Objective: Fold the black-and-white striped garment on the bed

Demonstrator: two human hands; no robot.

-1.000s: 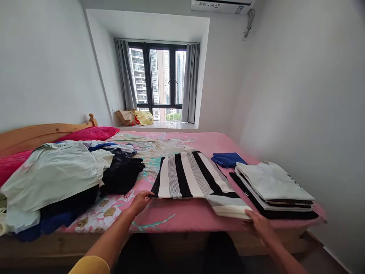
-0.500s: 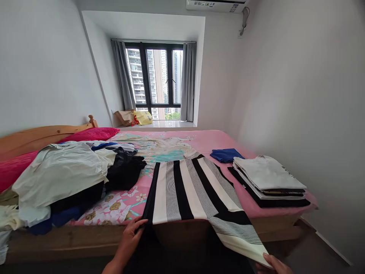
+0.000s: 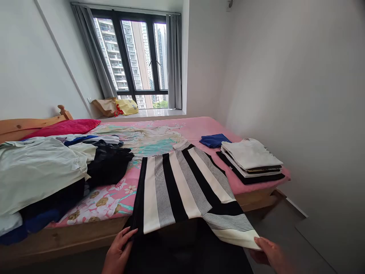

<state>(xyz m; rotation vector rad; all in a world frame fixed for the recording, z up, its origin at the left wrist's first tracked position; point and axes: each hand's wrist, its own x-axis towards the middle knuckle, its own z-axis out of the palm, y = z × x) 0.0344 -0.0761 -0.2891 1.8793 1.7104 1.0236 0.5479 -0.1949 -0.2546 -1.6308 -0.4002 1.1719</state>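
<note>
A black, cream and grey striped shirt (image 3: 179, 186) lies spread on the bed, its near side hanging past the mattress edge. At its black hem on the near left, my left hand (image 3: 121, 245) pinches the cloth between thumb and fingers. My right hand (image 3: 266, 249) grips the end of the cream and striped sleeve at the lower right, pulling it out in a slant off the bed. The fingers beneath the sleeve are partly hidden by the fabric. The collar end of the shirt points away toward the middle of the bed.
On the left is a heap of loose clothes (image 3: 42, 167). A stack of folded shirts (image 3: 251, 156) stands at the right, beside a folded blue garment (image 3: 213, 140). The bed's wooden edge (image 3: 85, 238) runs along the front. Paper bags (image 3: 105, 107) rest on the window sill.
My view has turned right and tilted down, so the scene shifts left and up. My right hand has lifted the sleeve end slightly. Both hands keep their hold on the shirt.
</note>
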